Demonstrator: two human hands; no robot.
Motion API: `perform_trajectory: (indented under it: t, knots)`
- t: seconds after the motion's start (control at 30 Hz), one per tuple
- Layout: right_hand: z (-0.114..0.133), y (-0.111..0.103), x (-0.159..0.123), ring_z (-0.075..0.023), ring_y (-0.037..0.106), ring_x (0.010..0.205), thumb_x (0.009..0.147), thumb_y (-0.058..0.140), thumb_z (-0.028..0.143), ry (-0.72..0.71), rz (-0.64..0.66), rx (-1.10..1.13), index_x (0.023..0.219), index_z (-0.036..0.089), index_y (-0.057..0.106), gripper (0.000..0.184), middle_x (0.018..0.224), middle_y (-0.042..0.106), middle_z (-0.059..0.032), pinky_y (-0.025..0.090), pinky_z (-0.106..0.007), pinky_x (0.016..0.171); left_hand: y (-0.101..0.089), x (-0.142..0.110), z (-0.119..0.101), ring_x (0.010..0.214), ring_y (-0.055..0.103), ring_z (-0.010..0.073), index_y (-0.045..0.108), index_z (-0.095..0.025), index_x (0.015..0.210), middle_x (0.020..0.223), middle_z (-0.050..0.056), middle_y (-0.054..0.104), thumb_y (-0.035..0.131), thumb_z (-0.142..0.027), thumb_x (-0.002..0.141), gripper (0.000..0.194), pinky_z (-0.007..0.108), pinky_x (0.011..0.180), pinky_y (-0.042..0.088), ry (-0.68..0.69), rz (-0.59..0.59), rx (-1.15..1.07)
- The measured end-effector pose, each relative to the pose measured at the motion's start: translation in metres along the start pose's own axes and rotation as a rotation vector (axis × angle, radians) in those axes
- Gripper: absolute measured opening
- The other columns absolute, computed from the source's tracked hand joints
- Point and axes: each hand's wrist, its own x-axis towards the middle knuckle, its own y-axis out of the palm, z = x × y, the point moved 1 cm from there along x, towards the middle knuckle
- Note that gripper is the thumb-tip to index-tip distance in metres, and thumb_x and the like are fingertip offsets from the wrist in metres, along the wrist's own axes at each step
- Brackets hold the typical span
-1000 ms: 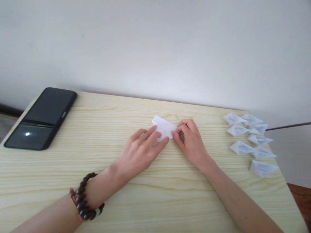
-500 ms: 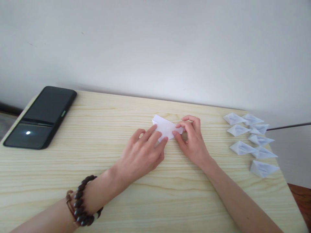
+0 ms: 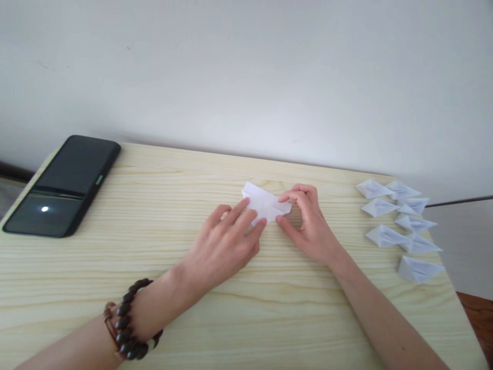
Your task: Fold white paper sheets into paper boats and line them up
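A small folded white paper lies on the wooden table, with creased flaps at its left and right ends. The fingertips and thumb of my left hand hold its left part down against the tabletop. At the right end, my right hand has its index finger on a flap and its thumb at the near edge, with the two tips a little apart. The other right fingers are curled behind and partly hidden. Dark beads and a brown cord circle my left wrist.
Several pointed folded paper pieces sit in two uneven columns along the right side of the table. A black phone lies at the far left. A pale wall stands behind the table's back edge.
My right thumb has slid off the paper's face to its near edge, so thumb and index finger are wider apart. My left hand stays on the paper.
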Motion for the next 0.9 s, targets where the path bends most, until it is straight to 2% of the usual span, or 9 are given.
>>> perform_trajectory:
  t: [0.17, 0.33, 0.43, 0.53, 0.77, 0.9]
  knots:
    - [-0.006, -0.008, 0.001, -0.0225, 0.048, 0.097, 0.085, 0.050, 0.020, 0.027, 0.042, 0.023, 0.112, 0.028, 0.049, 0.029, 0.106, 0.042, -0.0069, 0.049, -0.039, 0.077, 0.000, 0.000, 0.000, 0.113, 0.060, 0.0267, 0.068, -0.021, 0.103, 0.106, 0.007, 0.068, 0.056, -0.018, 0.085, 0.021, 0.038, 0.084, 0.049, -0.004, -0.013, 0.005]
    - [-0.011, -0.010, 0.003, -0.0196, 0.048, 0.093, 0.085, 0.047, 0.017, 0.027, 0.032, 0.078, 0.111, 0.027, 0.049, 0.027, 0.104, 0.042, -0.0059, 0.047, -0.035, 0.074, 0.001, -0.001, 0.000, 0.112, 0.060, 0.0269, 0.067, -0.021, 0.104, 0.106, 0.006, 0.069, 0.056, -0.018, 0.085, 0.022, 0.038, 0.083, 0.049, 0.001, -0.018, 0.028]
    - [-0.007, -0.004, 0.004, -0.0210, 0.048, 0.094, 0.085, 0.054, 0.025, 0.026, -0.023, 0.053, 0.107, 0.024, 0.049, 0.023, 0.105, 0.044, -0.0070, 0.047, -0.038, 0.081, 0.002, -0.002, 0.001, 0.113, 0.060, 0.0271, 0.066, -0.020, 0.105, 0.106, 0.006, 0.069, 0.055, -0.018, 0.085, 0.023, 0.038, 0.084, 0.050, 0.015, -0.022, 0.027]
    - [-0.001, 0.002, 0.004, -0.0241, 0.048, 0.102, 0.084, 0.059, 0.031, 0.002, -0.012, -0.024, 0.106, 0.023, 0.050, 0.025, 0.105, 0.045, -0.0079, 0.042, -0.043, 0.092, 0.001, -0.003, 0.005, 0.112, 0.061, 0.0261, 0.066, -0.021, 0.107, 0.105, 0.006, 0.070, 0.055, -0.018, 0.086, 0.024, 0.037, 0.087, 0.050, 0.049, -0.034, 0.011]
    - [-0.004, -0.001, 0.005, -0.0227, 0.048, 0.104, 0.086, 0.054, 0.027, 0.004, 0.047, 0.014, 0.109, 0.023, 0.050, 0.023, 0.104, 0.045, -0.0074, 0.043, -0.041, 0.095, -0.004, -0.006, 0.012, 0.108, 0.064, 0.0251, 0.069, -0.019, 0.094, 0.110, 0.004, 0.071, 0.056, -0.020, 0.086, 0.015, 0.038, 0.089, 0.054, 0.123, -0.061, -0.076]
    - [-0.001, 0.003, 0.003, -0.0241, 0.047, 0.108, 0.083, 0.058, 0.030, 0.002, 0.003, -0.040, 0.108, 0.021, 0.051, 0.028, 0.108, 0.044, -0.0089, 0.042, -0.043, 0.096, -0.004, -0.006, 0.010, 0.108, 0.064, 0.0258, 0.068, -0.019, 0.094, 0.111, 0.005, 0.071, 0.055, -0.021, 0.087, 0.015, 0.039, 0.087, 0.056, 0.119, -0.056, -0.078]
